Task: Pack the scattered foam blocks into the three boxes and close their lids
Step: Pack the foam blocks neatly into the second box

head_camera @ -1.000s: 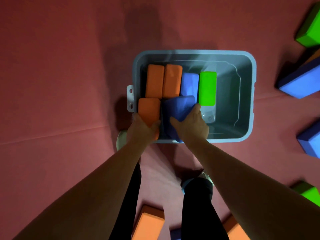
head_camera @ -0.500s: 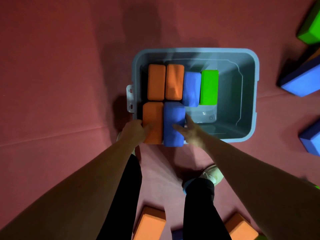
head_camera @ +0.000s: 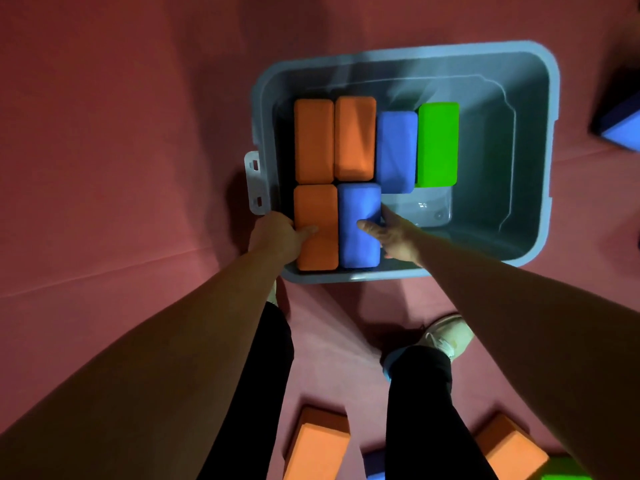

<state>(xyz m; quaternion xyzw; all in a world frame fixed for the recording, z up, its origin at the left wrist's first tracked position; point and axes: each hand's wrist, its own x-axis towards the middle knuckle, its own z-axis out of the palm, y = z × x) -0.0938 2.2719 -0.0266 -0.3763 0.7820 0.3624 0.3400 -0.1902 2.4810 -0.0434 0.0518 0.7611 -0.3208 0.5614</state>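
An open grey-blue box (head_camera: 398,53) stands on the red floor ahead of me. Its far row holds two orange blocks (head_camera: 313,140) (head_camera: 355,138), a blue block (head_camera: 396,150) and a green block (head_camera: 438,143), all upright side by side. In the near-left corner stand another orange block (head_camera: 316,209) and another blue block (head_camera: 358,206). My left hand (head_camera: 277,237) grips the near orange block with its thumb on top. My right hand (head_camera: 394,233) grips the near blue block, thumb on top and fingers down its right side. No lid is in view.
Loose orange blocks (head_camera: 317,445) (head_camera: 512,448) lie on the floor by my feet, with a green block (head_camera: 568,471) at the bottom right. A blue block (head_camera: 623,129) shows at the right edge. The box's right half is bare. My legs and a shoe (head_camera: 446,336) stand just behind the box.
The orange and blue blocks in my hands have gone down from rim height into the box's near-left corner and now stand upright. The view has shifted, so the box sits farther right.
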